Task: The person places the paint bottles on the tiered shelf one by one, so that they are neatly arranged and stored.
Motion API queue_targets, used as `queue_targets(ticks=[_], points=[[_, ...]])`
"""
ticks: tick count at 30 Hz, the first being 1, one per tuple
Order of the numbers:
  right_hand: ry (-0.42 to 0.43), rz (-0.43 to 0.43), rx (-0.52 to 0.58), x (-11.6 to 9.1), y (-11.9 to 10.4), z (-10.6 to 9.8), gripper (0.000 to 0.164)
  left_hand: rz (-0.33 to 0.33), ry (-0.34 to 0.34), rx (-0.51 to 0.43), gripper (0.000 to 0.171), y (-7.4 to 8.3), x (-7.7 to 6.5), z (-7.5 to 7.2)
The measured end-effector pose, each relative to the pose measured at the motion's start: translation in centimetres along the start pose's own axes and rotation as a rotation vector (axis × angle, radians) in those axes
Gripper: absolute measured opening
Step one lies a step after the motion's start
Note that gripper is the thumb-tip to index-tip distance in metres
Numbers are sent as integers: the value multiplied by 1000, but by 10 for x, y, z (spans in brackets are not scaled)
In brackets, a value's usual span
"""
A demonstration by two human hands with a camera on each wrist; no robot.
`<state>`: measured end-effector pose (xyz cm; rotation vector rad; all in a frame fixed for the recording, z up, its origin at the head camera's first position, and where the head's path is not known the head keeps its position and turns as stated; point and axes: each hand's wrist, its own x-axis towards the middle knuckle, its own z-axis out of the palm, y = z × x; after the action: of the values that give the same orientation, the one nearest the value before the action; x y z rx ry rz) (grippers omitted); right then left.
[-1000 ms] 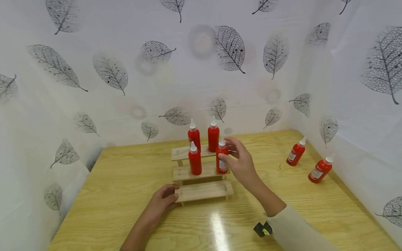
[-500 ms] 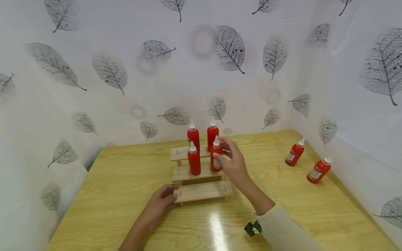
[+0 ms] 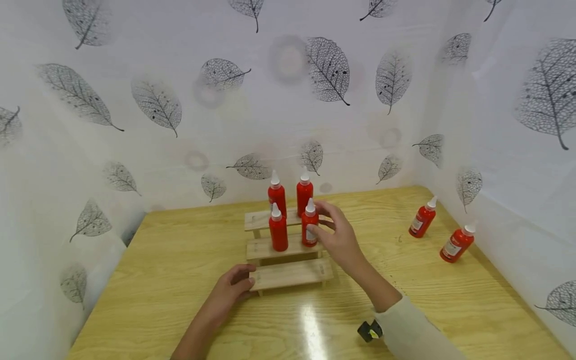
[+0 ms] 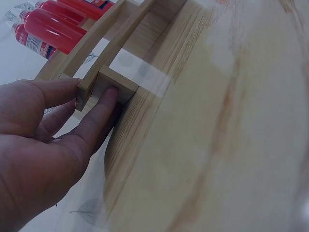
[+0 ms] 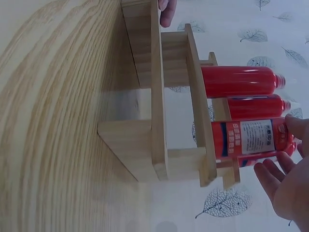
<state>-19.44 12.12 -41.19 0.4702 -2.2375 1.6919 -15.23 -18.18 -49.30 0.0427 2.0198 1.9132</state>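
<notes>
A three-tier wooden stand (image 3: 290, 274) sits on the table. My left hand (image 3: 234, 285) grips the left end of its lowest tier; in the left wrist view, the thumb is at the board's edge and a finger (image 4: 107, 99) lies against the support below. On the middle tier's right side stands a red squeeze bottle (image 3: 309, 231) with a white pointed cap. My right hand (image 3: 339, 237) holds it from the right, thumb across the label, other fingers partly hidden behind. Another red bottle (image 3: 278, 234) stands to its left, and two more red bottles (image 3: 304, 197) occupy the top tier.
Off to the right on the wood-grain table (image 3: 180, 260) are two labelled red bottles, a nearer one (image 3: 457, 244) and a farther one (image 3: 423, 218). White leaf-print sheeting (image 3: 252, 120) encloses the back and sides. A small black device (image 3: 370, 331) is by the right sleeve.
My right hand has moved the bottle left along the middle tier, and it is slightly lower than half a second ago. The left hand stays at the stand.
</notes>
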Motion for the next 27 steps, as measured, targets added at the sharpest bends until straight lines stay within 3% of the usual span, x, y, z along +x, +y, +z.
queue_targets(ticks=[4,10,17,27], points=[[17,18,-105,-8,-2,-18,53,2,-5,10,45,0,0,1],[81,48,-263,-23,-3,-61,52,15,-13,3,45,1,1,1],[237,68,-381,-43,-7,-120,52,17,-23,7,45,0,1,1],[454,246,-492,-72,3,-187,56,-6,0,15,44,1,-1,0]])
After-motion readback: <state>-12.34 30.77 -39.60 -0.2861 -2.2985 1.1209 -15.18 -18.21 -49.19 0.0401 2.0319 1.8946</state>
